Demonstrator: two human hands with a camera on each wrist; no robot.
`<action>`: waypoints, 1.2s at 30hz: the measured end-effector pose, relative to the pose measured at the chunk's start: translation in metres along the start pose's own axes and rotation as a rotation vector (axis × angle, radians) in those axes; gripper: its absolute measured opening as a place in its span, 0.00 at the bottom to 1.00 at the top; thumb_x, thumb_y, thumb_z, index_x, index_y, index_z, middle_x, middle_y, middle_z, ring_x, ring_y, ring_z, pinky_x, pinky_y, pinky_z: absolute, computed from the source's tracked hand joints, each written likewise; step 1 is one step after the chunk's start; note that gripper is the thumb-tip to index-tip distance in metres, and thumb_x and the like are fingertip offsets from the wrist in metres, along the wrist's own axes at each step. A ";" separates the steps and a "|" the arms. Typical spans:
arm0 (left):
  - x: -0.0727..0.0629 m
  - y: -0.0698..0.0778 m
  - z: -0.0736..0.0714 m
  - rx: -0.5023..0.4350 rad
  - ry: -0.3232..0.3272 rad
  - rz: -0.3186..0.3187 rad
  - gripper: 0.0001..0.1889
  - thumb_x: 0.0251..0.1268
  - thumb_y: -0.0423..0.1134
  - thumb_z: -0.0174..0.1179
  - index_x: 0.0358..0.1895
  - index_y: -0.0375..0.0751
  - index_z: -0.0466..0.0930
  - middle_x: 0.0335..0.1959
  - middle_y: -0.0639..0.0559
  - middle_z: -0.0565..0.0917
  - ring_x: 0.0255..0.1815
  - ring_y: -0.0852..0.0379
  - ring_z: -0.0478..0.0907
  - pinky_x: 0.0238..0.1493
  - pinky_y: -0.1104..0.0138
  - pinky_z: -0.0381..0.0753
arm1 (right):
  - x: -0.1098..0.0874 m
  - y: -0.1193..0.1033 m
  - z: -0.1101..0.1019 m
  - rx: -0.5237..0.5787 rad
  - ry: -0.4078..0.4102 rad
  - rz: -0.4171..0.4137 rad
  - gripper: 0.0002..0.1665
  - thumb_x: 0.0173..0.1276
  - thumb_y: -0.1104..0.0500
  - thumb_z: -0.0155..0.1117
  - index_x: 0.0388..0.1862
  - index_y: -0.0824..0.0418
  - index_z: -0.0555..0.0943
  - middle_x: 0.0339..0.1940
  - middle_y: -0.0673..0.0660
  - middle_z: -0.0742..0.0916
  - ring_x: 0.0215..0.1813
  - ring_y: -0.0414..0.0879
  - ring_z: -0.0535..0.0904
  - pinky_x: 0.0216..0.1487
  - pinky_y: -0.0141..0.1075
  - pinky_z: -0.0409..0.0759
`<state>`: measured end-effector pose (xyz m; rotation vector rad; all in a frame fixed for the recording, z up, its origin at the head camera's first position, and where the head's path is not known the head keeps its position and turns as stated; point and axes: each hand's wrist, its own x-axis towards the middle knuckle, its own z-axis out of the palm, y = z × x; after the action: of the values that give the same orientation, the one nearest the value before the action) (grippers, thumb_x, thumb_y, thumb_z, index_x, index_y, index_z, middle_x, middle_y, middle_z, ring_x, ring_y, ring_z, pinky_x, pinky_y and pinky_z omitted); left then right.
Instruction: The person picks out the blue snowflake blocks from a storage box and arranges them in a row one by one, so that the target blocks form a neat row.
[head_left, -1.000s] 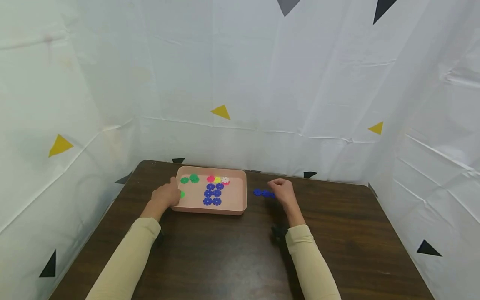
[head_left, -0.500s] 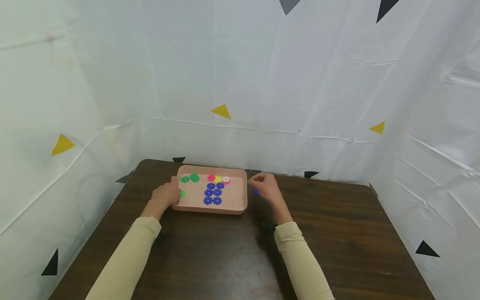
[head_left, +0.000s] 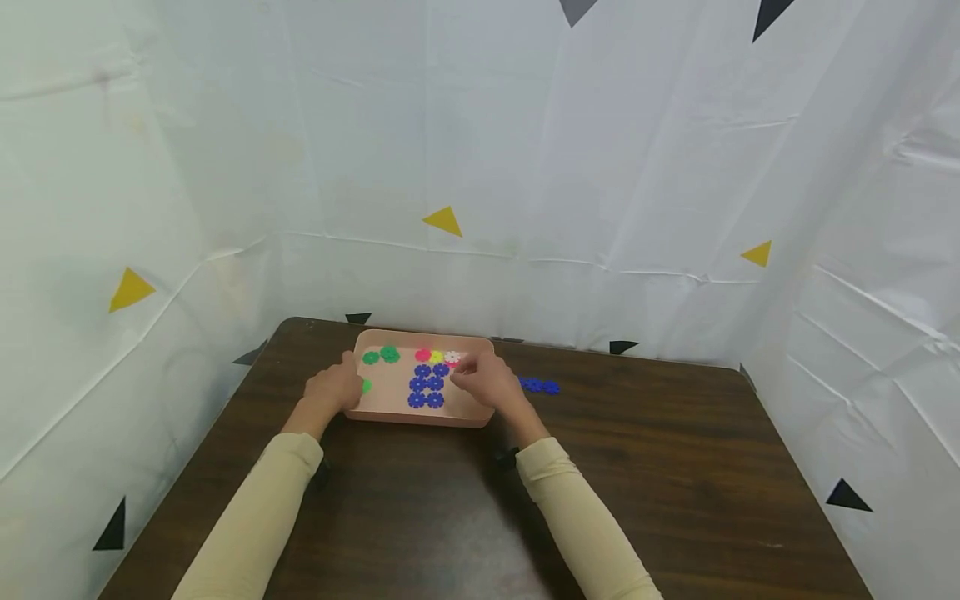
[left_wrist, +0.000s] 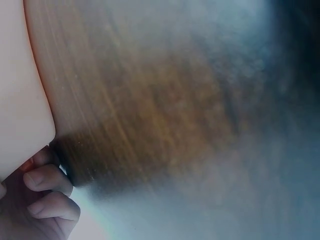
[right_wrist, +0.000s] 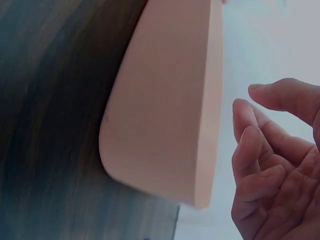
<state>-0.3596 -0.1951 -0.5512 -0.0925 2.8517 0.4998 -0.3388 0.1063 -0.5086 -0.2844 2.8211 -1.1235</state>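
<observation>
A pink tray (head_left: 390,408) holds several blue flower-shaped discs (head_left: 426,384), green discs (head_left: 388,354), a pink disc (head_left: 423,355), a yellow disc (head_left: 437,357) and a white disc (head_left: 452,357). My left hand (head_left: 333,387) grips the tray's left side; in the left wrist view its curled fingers (left_wrist: 49,177) lie against the tray corner. Over the tray's right part hovers my right hand (head_left: 486,379), beside the blue discs. The right wrist view shows a small gap between thumb and loosely bent fingers (right_wrist: 245,150), with nothing visible between them.
A row of blue discs (head_left: 534,385) lies on the dark wooden table (head_left: 420,500), right of the tray; my right hand partly hides its left end. White sheeting (head_left: 525,167) with yellow and black triangles stands behind and along the sides.
My right hand has moved left, from above the blue row on the table to over the tray. The row now shows more fully. My left hand stays at the tray's left side.
</observation>
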 end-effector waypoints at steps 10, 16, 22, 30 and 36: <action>0.000 0.000 0.000 0.008 0.003 -0.003 0.32 0.82 0.41 0.43 0.80 0.26 0.48 0.44 0.33 0.81 0.38 0.40 0.77 0.47 0.48 0.77 | 0.007 -0.008 0.022 -0.044 -0.075 -0.016 0.08 0.72 0.53 0.75 0.42 0.57 0.90 0.40 0.54 0.90 0.38 0.47 0.82 0.37 0.39 0.81; 0.001 0.002 0.000 0.004 -0.015 -0.013 0.34 0.83 0.41 0.43 0.82 0.26 0.46 0.45 0.33 0.81 0.38 0.40 0.77 0.48 0.48 0.77 | 0.008 -0.005 0.032 -0.093 -0.104 0.034 0.12 0.72 0.50 0.76 0.40 0.57 0.87 0.38 0.53 0.88 0.39 0.48 0.81 0.43 0.45 0.78; 0.002 0.003 0.000 0.003 -0.023 -0.020 0.35 0.83 0.41 0.42 0.82 0.26 0.45 0.44 0.34 0.81 0.38 0.40 0.77 0.48 0.48 0.77 | 0.009 -0.003 0.040 -0.175 -0.081 0.082 0.15 0.69 0.45 0.77 0.39 0.54 0.86 0.36 0.51 0.88 0.39 0.50 0.81 0.51 0.54 0.76; 0.000 0.003 0.000 0.009 -0.008 -0.018 0.35 0.84 0.41 0.42 0.83 0.25 0.44 0.46 0.32 0.81 0.40 0.39 0.77 0.53 0.45 0.78 | 0.009 -0.006 0.047 -0.261 -0.080 0.101 0.19 0.66 0.40 0.79 0.39 0.52 0.84 0.32 0.48 0.86 0.38 0.48 0.80 0.46 0.50 0.76; 0.000 0.002 0.002 0.005 -0.008 -0.018 0.35 0.83 0.41 0.42 0.83 0.26 0.45 0.45 0.33 0.81 0.39 0.39 0.77 0.52 0.45 0.77 | 0.009 -0.006 0.049 -0.283 -0.077 0.089 0.20 0.64 0.40 0.80 0.40 0.52 0.84 0.32 0.48 0.86 0.37 0.48 0.80 0.42 0.46 0.77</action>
<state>-0.3593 -0.1927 -0.5530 -0.1152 2.8411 0.4883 -0.3388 0.0673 -0.5403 -0.2138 2.8867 -0.6803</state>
